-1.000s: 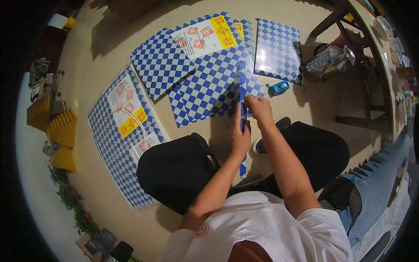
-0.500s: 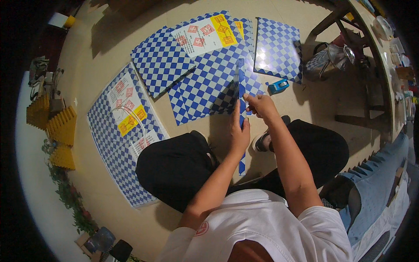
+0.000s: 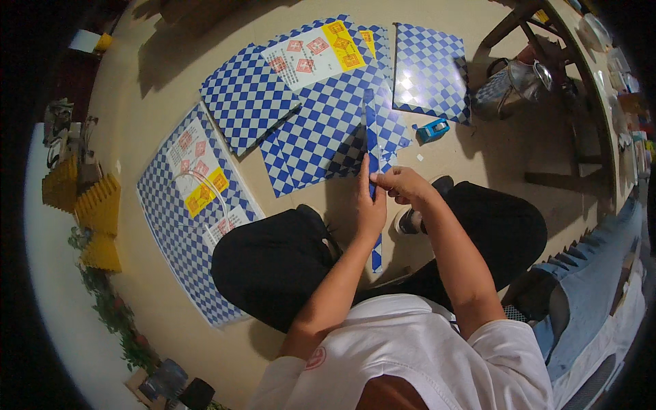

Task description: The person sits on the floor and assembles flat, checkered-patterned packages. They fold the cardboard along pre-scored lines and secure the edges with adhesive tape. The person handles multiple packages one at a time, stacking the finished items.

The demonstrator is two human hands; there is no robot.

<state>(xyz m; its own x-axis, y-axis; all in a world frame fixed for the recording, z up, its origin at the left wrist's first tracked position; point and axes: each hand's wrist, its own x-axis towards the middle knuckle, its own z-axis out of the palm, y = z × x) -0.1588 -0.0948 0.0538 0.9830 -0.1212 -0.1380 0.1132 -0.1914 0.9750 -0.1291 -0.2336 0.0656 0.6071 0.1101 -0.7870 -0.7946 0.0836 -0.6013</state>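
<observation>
Between my knees stands a thin blue-and-white checked panel [image 3: 371, 130], seen almost edge-on, its blue edge toward me. My left hand [image 3: 370, 213] grips it from the left near its middle. At the same edge, my right hand [image 3: 406, 184] has its fingers curled and pressed together just beside the left fingertips; anything pinched there is too small to see. Beyond the panel lies a large checked sheet [image 3: 318, 130] with a white and yellow printed area. A blue tape dispenser [image 3: 432, 130] rests on the floor to the right, near a small white scrap [image 3: 419, 157].
A checked rectangular panel [image 3: 249, 99] overlaps the sheet at left, and a glossy one [image 3: 429, 72] lies at far right. A large checked pack with white handles [image 3: 181, 249] lies by my left knee. A wooden table [image 3: 601, 130] and a metal kettle-like vessel [image 3: 506, 89] stand right.
My right hand has slid down along the panel's edge toward me, close to my left fingertips. A small white scrap now shows on the floor below the tape dispenser.
</observation>
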